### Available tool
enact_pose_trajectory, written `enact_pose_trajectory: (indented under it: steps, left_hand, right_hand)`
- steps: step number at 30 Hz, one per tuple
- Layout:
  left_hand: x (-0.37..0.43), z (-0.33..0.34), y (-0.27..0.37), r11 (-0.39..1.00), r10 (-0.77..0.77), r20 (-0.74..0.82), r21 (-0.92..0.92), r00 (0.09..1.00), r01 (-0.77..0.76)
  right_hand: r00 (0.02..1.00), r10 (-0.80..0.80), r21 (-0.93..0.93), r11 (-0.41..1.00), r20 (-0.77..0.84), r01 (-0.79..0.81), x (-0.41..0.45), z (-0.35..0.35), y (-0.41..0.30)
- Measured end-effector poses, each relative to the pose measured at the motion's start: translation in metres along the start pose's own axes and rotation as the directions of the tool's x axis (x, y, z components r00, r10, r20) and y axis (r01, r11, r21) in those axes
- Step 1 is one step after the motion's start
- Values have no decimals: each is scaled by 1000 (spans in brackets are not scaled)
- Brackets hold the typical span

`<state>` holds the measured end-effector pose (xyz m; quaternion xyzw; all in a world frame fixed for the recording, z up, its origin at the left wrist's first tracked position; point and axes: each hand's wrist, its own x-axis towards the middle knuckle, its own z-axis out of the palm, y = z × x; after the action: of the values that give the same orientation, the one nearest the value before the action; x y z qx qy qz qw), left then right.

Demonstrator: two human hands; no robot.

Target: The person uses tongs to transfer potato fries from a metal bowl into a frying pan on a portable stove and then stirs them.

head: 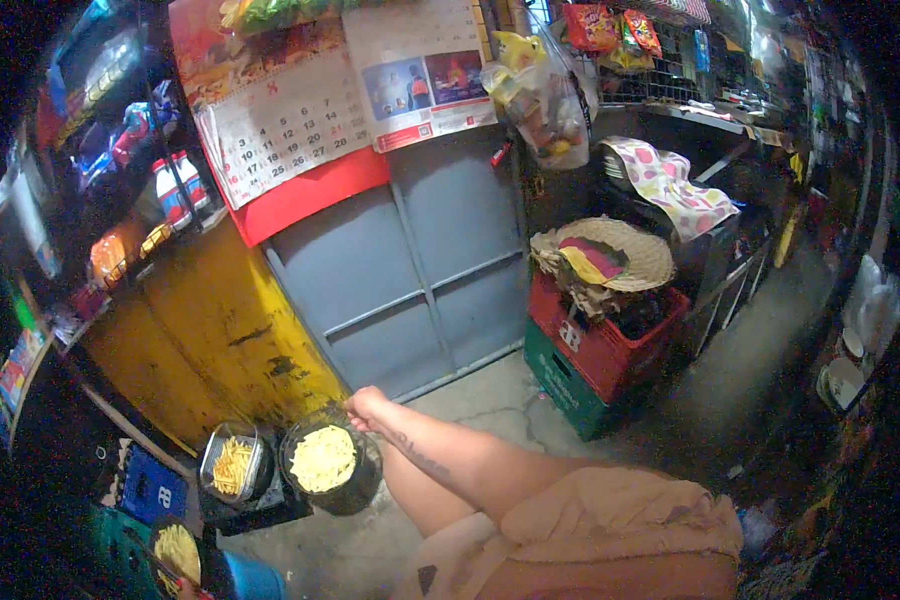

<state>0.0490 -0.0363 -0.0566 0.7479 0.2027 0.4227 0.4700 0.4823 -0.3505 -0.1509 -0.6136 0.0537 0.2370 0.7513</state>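
My right hand [367,409], on a forearm with a tattoo of writing, has its fingers curled at the rim of a dark round pot [337,498]. Pale cut potato fries [324,459] fill the pot. Only fingertips of what seems to be my left hand [187,589] show at the bottom edge, beside a thin dark utensil [163,568] and something red. That utensil crosses a round container of pale fries [178,551]; the grip itself is cut off. Left of the pot, a clear square tub [214,469] holds browner fries [232,463].
A blue crate [150,484] and a blue bucket [255,577] stand at lower left. Ahead are a yellow panel [195,352] and a grey metal door [345,255] under calendars [292,135]. Red [607,349] and green crates [562,390] stack at right, topped by a woven hat [641,255].
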Motion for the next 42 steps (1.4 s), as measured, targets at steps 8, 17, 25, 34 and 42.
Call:
enact_pose_trajectory:
  steps: [8,17,25,34,42]
  left_hand:
    - [25,3,11,938,-323,-175,-191,930,290]
    - [42,-9,-36,910,-401,-356,-263,844,321]
    - [35,-66,-23,778,-303,-548,331,780,534]
    - [40,-92,-66,347,-308,-450,767,839,539]
    - [73,-83,-51,170,-367,-425,844,828,509]
  right_hand:
    - [985,-58,184,983,162,28,-22,23,-6]
    - [941,-107,75,993,322,87,-33,0,-15]
    - [921,12,209,973,389,-100,-19,25,-26]
    - [881,64,212,960,469,-182,-10,60,-17]
    - [870,94,146,972,484,-186,-15,79,-14]
